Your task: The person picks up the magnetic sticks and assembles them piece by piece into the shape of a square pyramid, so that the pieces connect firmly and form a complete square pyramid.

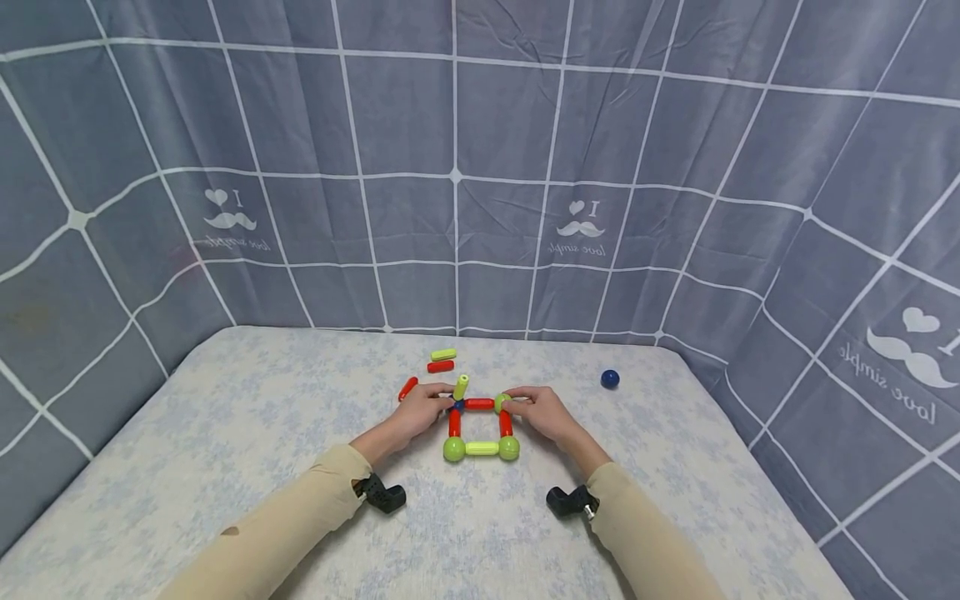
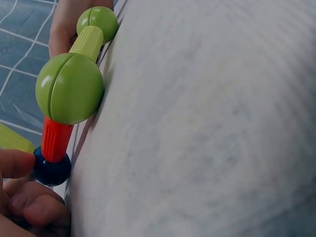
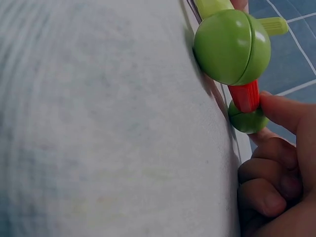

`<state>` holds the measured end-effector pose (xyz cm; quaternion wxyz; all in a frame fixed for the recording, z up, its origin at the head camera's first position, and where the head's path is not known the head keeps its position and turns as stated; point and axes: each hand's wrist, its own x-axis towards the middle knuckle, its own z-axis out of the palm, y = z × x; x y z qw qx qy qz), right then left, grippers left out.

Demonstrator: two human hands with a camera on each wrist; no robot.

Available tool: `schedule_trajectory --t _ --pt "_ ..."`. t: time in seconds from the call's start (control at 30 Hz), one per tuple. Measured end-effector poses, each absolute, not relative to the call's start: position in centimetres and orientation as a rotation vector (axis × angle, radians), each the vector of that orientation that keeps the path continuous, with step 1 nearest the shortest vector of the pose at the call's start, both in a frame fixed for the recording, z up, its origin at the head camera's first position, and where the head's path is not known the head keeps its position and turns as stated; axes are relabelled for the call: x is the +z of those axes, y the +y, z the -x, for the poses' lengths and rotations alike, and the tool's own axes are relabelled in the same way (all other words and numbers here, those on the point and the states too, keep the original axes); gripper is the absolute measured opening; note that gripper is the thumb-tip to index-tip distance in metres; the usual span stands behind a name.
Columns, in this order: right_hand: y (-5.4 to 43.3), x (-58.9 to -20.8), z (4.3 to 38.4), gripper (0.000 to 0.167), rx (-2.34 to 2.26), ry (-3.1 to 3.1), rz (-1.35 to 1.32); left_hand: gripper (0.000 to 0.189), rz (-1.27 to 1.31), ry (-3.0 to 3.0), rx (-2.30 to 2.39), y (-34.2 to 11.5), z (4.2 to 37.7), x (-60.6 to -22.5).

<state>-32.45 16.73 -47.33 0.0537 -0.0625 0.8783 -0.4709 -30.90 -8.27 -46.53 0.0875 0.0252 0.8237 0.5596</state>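
Note:
A square of toy rods and balls lies on the table between the hands. Its near corners are a left green ball point(image 1: 453, 449) and a right green ball point(image 1: 509, 448), joined by a yellow-green rod point(image 1: 482, 448). Red rods point(image 1: 480, 404) form the other sides. My left hand point(image 1: 418, 408) pinches the blue ball point(image 2: 52, 170) at the far left corner, from which a yellow-green rod point(image 1: 461, 385) sticks up. At the far right corner, my right hand point(image 1: 547, 412) has thumb and finger on a green ball point(image 3: 245, 120), its other fingers curled.
Beyond the left hand lie a loose yellow-green rod point(image 1: 443, 355) and a red rod point(image 1: 441, 366). Another red rod point(image 1: 407, 387) is right beside that hand. A loose blue ball point(image 1: 610, 379) sits at the back right. Behind the patterned tabletop point(image 1: 315, 392) hangs a grey checked curtain point(image 1: 405, 217).

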Motion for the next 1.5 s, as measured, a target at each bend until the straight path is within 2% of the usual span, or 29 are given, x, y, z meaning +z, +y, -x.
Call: schedule_trajectory --t 0.33,1.0,1.5 --pt "17.1 -47.9 32.6 0.031 -1.427 2.67 0.227 0.031 -0.047 2.593 1.811 -9.2 30.8 -45.5" --pt "17.1 -47.8 32.4 0.032 -1.439 2.682 0.241 0.035 0.358 2.744 1.653 -12.6 32.2 -45.6" --pt "17.0 -47.8 32.5 0.029 -1.449 2.696 0.262 0.026 0.355 2.842 1.453 -12.7 32.8 -46.0"
